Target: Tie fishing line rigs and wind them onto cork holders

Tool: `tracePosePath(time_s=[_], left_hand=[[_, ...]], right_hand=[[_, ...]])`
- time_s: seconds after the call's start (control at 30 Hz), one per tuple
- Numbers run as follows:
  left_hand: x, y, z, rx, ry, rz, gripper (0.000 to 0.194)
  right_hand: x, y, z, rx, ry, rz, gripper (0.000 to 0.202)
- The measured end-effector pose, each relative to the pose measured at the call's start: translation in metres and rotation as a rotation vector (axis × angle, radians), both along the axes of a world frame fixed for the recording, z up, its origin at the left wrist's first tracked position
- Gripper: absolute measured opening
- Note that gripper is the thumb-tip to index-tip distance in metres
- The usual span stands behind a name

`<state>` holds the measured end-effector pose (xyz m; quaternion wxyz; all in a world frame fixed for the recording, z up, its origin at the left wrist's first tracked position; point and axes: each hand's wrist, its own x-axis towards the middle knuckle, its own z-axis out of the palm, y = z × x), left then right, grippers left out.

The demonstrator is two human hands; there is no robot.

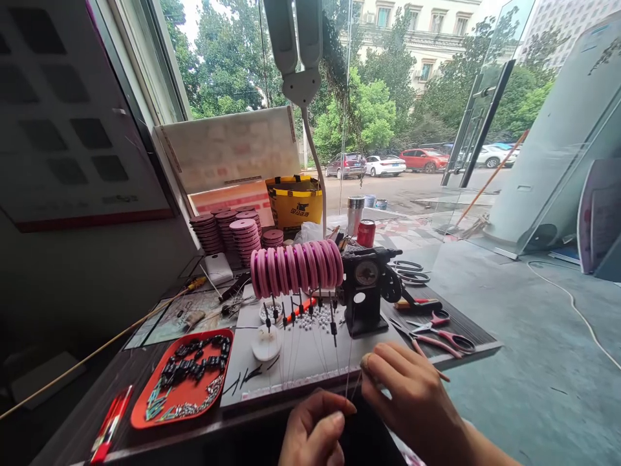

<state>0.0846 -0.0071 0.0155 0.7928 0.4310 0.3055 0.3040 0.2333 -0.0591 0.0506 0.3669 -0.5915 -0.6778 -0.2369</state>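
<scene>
Low at the table's front edge, my left hand (315, 430) is closed in a pinch, with fine thread (348, 362) at its fingertips. Just to its right, my right hand (410, 391) has thumb and forefinger pressed together by the same strands, apparently on thread; the exact tips are hard to make out. Above them a row of pink spools (297, 266) sits on the shaft of a black hand-cranked winder (365, 291). Several threads run down from the spools, carrying small black weights (333, 329). White beads (315, 318) lie scattered beneath.
An orange tray (140, 414) with black pieces stands left, near red pens (114, 417). Scissors (444, 330) and pliers (427, 341) lie right. Behind are stacked pink discs (245, 236), a yellow bag (295, 206), a red can (365, 233) and a lamp (301, 84).
</scene>
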Motion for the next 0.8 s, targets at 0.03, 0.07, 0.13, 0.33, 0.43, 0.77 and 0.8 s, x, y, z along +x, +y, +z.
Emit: tracePosePath(time_s=[0.03, 0.07, 0.13, 0.33, 0.43, 0.77, 0.8], left_hand=[[0.001, 0.001, -0.001, 0.006, 0.022, 0.002, 0.039], [0.003, 0.002, -0.002, 0.021, 0.039, 0.009, 0.038], [0.005, 0.004, -0.002, 0.089, 0.060, 0.036, 0.040], [0.000, 0.011, 0.003, 0.203, 0.082, 0.019, 0.041], [-0.003, 0.012, 0.007, 0.032, 0.026, -0.062, 0.040], [-0.050, 0.029, 0.039, 0.267, 0.162, -0.045, 0.033], [-0.056, 0.030, 0.048, 0.295, 0.194, -0.055, 0.032]], right_hand=[[0.000, 0.000, -0.001, -0.006, 0.007, 0.006, 0.027], [0.000, 0.000, -0.002, -0.015, 0.014, 0.010, 0.027], [0.000, -0.001, -0.003, -0.022, 0.024, 0.013, 0.026], [-0.002, 0.001, -0.005, -0.037, 0.036, 0.030, 0.028], [-0.004, 0.002, -0.008, -0.034, 0.036, 0.048, 0.027], [-0.013, 0.007, -0.042, -0.268, -0.004, 0.237, 0.017], [-0.017, 0.010, -0.049, -0.292, -0.009, 0.255, 0.016]])
